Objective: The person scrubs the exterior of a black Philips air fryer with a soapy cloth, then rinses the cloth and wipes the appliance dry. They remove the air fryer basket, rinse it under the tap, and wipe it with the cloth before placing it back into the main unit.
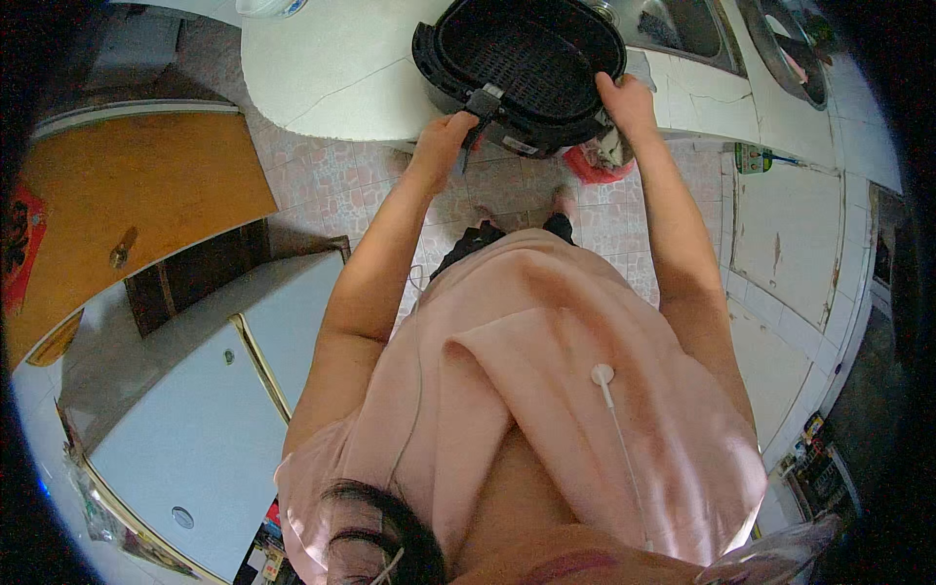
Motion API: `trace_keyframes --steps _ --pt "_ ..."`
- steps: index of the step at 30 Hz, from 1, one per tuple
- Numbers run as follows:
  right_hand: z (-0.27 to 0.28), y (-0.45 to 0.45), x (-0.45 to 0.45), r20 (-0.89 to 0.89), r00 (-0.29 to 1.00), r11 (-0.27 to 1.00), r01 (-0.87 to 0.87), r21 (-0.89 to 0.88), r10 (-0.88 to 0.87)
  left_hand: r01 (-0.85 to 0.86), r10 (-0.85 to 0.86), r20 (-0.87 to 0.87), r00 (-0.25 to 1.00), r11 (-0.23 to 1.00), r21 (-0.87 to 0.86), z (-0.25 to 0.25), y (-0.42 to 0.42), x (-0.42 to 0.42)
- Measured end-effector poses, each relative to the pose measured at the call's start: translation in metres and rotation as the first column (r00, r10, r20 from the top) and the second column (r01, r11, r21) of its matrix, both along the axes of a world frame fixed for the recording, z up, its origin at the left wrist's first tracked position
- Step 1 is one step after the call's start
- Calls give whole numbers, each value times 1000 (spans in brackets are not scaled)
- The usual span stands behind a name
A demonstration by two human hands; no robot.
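Note:
A black air fryer basket drawer (523, 55) with a perforated bottom is at the top of the head view, over the front edge of the white countertop (329, 73). My left hand (442, 146) is closed around its handle on the near left side. My right hand (629, 106) grips the rim on the right, thumb on top and the fingers partly hidden beneath. Nothing but the dark perforated plate shows inside the basket. A pale crumpled item in a red bag or bin (599, 162) is seen below the counter edge, close to my right wrist.
Right of the basket, a steel sink (676, 29) is set in the counter, with a round metal pan or basin (782, 55) beyond. A wooden door (146, 175) and a pale blue fridge (175, 417) stand left; white cabinet doors (786, 241) are right. Earphone wires hang over my shirt.

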State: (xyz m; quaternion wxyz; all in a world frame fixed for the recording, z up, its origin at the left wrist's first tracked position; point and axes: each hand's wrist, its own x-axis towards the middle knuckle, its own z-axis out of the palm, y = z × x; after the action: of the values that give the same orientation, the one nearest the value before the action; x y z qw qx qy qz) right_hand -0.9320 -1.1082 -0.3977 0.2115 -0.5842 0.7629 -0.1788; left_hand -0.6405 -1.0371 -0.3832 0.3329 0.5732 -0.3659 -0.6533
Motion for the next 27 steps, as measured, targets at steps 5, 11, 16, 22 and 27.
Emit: trace_keyframes --steps 5,11,16,22,27 --pt "11 6 -1 181 977 993 102 59 -111 -32 31 24 999 999 37 26 -5 -1" --pt "2 21 -15 621 759 973 231 25 -196 48 -45 43 998 997 -62 73 -3 7" --pt "55 35 -12 837 452 916 378 133 -308 91 -66 141 988 980 -175 109 -1 19" --pt "90 45 -46 960 130 878 449 167 -249 -98 88 -53 995 969 -225 165 -15 19" --pt "79 33 -120 969 88 859 486 160 -230 -282 212 -233 949 902 -326 196 -45 -10"
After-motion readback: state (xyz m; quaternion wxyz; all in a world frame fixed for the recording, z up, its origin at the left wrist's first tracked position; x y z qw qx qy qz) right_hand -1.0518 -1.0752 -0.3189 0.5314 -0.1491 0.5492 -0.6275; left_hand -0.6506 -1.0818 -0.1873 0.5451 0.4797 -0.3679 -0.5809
